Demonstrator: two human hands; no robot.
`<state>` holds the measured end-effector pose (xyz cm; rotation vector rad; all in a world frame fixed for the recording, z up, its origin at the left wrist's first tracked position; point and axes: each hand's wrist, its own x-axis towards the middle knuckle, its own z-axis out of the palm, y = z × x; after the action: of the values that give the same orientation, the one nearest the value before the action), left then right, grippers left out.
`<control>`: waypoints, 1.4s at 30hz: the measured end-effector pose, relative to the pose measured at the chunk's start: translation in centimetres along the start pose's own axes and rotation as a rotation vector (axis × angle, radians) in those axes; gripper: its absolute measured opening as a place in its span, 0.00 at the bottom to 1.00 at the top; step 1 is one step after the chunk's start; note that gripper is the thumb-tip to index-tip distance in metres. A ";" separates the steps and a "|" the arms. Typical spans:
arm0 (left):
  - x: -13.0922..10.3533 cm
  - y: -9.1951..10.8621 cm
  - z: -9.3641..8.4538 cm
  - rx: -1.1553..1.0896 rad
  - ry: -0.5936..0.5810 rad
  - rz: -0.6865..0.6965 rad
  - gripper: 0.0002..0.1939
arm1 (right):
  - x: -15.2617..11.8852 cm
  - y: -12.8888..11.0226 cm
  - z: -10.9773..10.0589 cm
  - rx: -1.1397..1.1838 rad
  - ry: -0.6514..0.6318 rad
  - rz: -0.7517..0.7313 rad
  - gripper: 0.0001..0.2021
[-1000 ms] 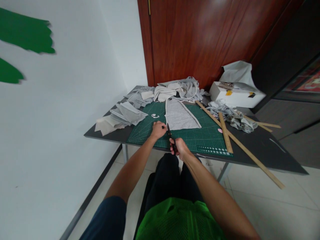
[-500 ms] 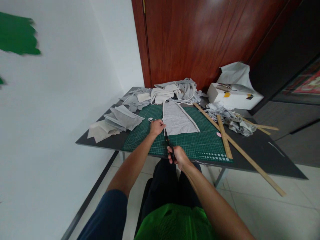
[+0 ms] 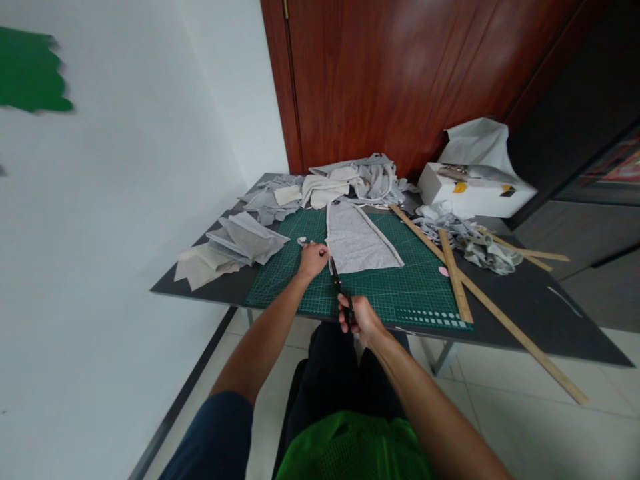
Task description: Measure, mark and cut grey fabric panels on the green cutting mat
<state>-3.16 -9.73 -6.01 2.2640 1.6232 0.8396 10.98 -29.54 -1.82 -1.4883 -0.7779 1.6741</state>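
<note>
A light grey fabric piece [image 3: 361, 241] with pale edging along its sides lies flat on the green cutting mat [image 3: 280, 280]. My left hand [image 3: 314, 260] is closed at its left edge, thumb and fingertips pinching the cloth border. Black scissors [image 3: 337, 280] are in my right hand [image 3: 358, 315], its fingers wrapped through the handles. Their blades point away from me and reach the lower left edge of the fabric, close to my left fingertips. Whether the blades are parted is too small to tell. Small white scraps [image 3: 302, 241] lie just beyond my left hand.
Folded grey cloth [image 3: 253, 239] lies at the left, with heaped fabric [image 3: 340, 183] along the back. To the right are a long wooden ruler [image 3: 500, 319], a shorter ruler [image 3: 455, 277], a pile of scraps [image 3: 480, 243] and a white box [image 3: 470, 190].
The view has shifted slightly. My hands, the scissors and the fabric keep nearly the same positions relative to one another.
</note>
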 end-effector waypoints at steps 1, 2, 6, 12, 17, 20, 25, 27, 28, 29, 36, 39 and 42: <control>0.0 0.0 0.1 -0.004 0.003 -0.001 0.09 | 0.1 0.0 0.0 0.003 -0.001 0.003 0.14; 0.0 -0.1 0.1 -0.007 0.006 -0.001 0.08 | 0.2 -0.1 0.0 0.006 -0.003 0.005 0.14; 0.0 -0.1 0.2 -0.016 0.016 -0.005 0.07 | 0.6 -0.5 0.0 0.008 0.000 0.013 0.14; -0.1 -0.1 0.3 -0.029 0.028 0.003 0.06 | 1.0 -1.0 0.5 -0.012 0.039 0.011 0.13; -0.1 0.0 0.4 -0.042 0.050 0.008 0.06 | 1.1 -1.0 0.7 -0.059 0.067 0.016 0.12; -0.1 0.0 0.3 -0.049 0.052 0.015 0.06 | 1.3 -1.2 0.6 -0.055 0.060 0.031 0.11; -0.1 0.0 0.3 -0.050 0.057 0.023 0.07 | 1.8 -1.7 0.7 -0.054 0.043 0.037 0.11; -0.1 0.0 0.2 -0.049 0.056 0.023 0.06 | 2.0 -1.7 0.7 -0.074 0.054 0.020 0.12; -0.1 0.0 0.2 -0.050 0.054 0.023 0.06 | 2.0 -1.6 0.7 -0.084 0.059 0.011 0.12; -0.2 0.1 0.2 -0.051 0.054 0.022 0.06 | 2.1 -1.6 0.6 -0.090 0.062 0.004 0.13; -0.3 0.3 0.1 -0.061 0.064 0.021 0.07 | 2.7 -2.0 0.5 -0.070 0.027 0.002 0.14; -0.3 0.2 0.1 -0.058 0.068 0.020 0.07 | 2.6 -2.3 0.9 -0.082 0.052 -0.004 0.15; -0.3 0.2 0.1 -0.057 0.072 0.020 0.07 | 2.6 -2.3 1.1 -0.092 0.077 0.003 0.14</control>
<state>-3.00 -10.01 -6.09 2.2390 1.5882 0.9702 10.12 -26.04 -1.15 -1.6083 -0.8210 1.5915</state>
